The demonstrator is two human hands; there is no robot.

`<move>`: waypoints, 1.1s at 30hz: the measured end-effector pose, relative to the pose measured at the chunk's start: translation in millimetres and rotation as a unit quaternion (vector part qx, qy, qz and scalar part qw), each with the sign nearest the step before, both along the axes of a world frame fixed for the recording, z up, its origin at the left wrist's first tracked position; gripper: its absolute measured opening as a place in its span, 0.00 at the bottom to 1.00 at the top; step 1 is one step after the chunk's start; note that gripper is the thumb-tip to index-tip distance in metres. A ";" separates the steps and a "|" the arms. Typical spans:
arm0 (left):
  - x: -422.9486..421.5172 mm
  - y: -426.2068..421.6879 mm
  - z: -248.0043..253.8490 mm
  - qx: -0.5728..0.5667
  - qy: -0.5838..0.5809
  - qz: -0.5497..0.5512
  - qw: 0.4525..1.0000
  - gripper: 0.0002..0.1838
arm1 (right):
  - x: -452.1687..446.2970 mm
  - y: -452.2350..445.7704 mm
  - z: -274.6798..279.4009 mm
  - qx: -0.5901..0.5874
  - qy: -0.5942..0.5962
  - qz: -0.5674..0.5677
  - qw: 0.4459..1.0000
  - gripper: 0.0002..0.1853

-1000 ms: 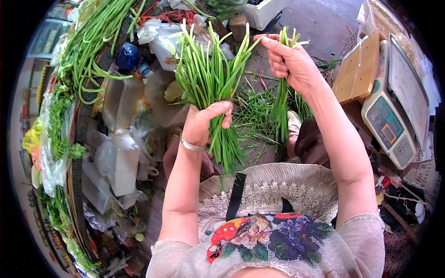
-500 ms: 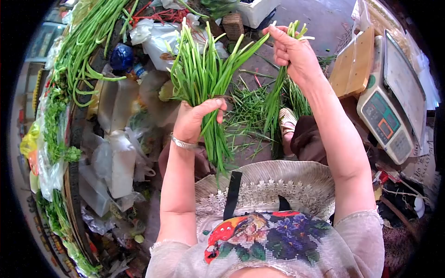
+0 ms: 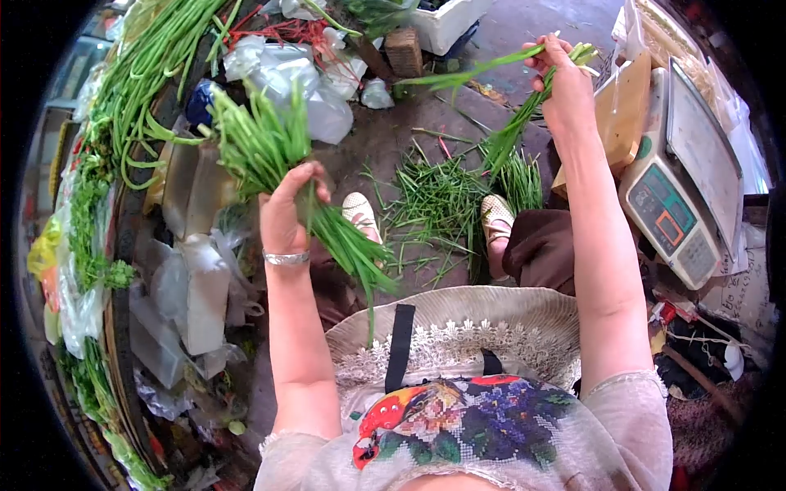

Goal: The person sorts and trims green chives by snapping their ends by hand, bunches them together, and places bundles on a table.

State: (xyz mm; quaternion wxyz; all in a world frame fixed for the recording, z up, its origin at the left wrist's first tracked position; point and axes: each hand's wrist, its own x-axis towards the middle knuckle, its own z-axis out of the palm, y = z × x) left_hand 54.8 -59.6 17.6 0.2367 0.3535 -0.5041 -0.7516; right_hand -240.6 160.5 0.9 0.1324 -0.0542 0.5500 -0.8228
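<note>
My left hand (image 3: 288, 209) is closed around the middle of a thick bunch of garlic chives (image 3: 266, 135), pale stem ends up and left, green leaf tips hanging down and right. Up at the right, my right hand (image 3: 565, 86) pinches a smaller bundle of garlic chives (image 3: 520, 123) whose leaves hang down. One loose green strand (image 3: 475, 72) stretches leftward from its fingertips. Below, on the floor between my shoes, lies a scattered heap of cut green leaves (image 3: 434, 196). Beside the right shoe (image 3: 496, 219) stands another clump of green leaves (image 3: 520, 182).
A weighing scale (image 3: 675, 204) stands at the right by a brown board (image 3: 618, 114). Long green beans (image 3: 164, 82) and leafy herbs (image 3: 86, 237) line the left stall. Plastic bags (image 3: 282, 82), a brick (image 3: 404, 51) and a white foam box (image 3: 450, 24) sit at the top.
My left hand has swung left with its bunch, which now tilts. My right hand has moved right and pulled a strand away from the bunch; the two hands are farther apart.
</note>
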 end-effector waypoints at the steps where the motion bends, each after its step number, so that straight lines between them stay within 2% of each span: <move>1: -1.0 3.5 -0.1 0.014 0.008 -0.034 0.999 0.07 | 3.9 -3.1 1.2 -0.001 -0.002 0.004 1.000 0.10; 3: -3.9 8.7 -1.7 0.039 0.019 -0.098 0.994 0.09 | 13.2 -12.1 2.5 0.058 0.048 0.058 0.995 0.11; 4: -6.3 13.1 -0.4 0.049 0.025 -0.128 0.990 0.09 | 19.0 -17.9 2.1 0.053 0.045 0.062 0.996 0.11; 6: -9.9 19.4 -0.3 0.089 0.043 -0.178 0.979 0.09 | 31.1 -28.2 2.2 0.028 0.017 0.168 0.985 0.12; 8: -14.1 30.1 -0.3 0.082 0.059 -0.186 0.977 0.18 | 45.3 -35.6 3.8 -0.022 -0.040 0.215 0.976 0.12; 10: -18.1 34.6 -1.8 0.096 0.068 -0.211 0.970 0.20 | 51.5 -42.9 -1.6 -0.050 -0.097 0.239 0.965 0.10; 11: -19.4 36.6 -2.0 0.098 0.067 -0.212 0.970 0.20 | 54.7 -46.9 -4.2 -0.101 -0.128 0.260 0.952 0.09; 12: -20.2 38.4 -1.5 0.104 0.069 -0.213 0.969 0.20 | 65.2 -50.3 4.7 -0.091 -0.160 0.239 0.953 0.10; 14: -22.2 40.7 -1.7 0.110 0.070 -0.216 0.968 0.20 | 68.1 -55.2 -7.3 -0.121 -0.154 0.310 0.930 0.10; 17: -23.9 43.8 -0.4 0.079 0.032 -0.220 0.972 0.18 | 71.3 -54.8 -7.4 -0.135 -0.188 0.333 0.914 0.10; 18: -24.0 44.0 0.8 0.079 0.032 -0.220 0.972 0.18 | 71.4 -54.4 -8.1 -0.148 -0.190 0.350 0.905 0.13; 20: -24.1 44.2 1.9 0.066 0.040 -0.237 0.969 0.19 | 70.8 -53.3 -5.2 -0.123 -0.180 0.318 0.923 0.11; 23: -21.0 35.9 -1.6 0.063 0.030 -0.206 0.976 0.20 | 55.4 -49.4 -7.5 -0.103 -0.138 0.220 0.960 0.07; 29: -12.2 19.7 -2.9 0.069 0.003 -0.139 0.988 0.21 | 23.6 -30.8 -10.5 -0.120 -0.103 0.136 0.978 0.06; 32: -10.0 15.9 -1.3 0.027 -0.025 -0.099 0.994 0.12 | 12.0 -20.8 -5.5 -0.110 -0.089 0.101 0.985 0.07; 33: -8.6 12.9 -3.1 0.028 -0.024 -0.100 0.994 0.12 | 8.0 -18.5 -6.7 -0.112 -0.085 0.082 0.987 0.07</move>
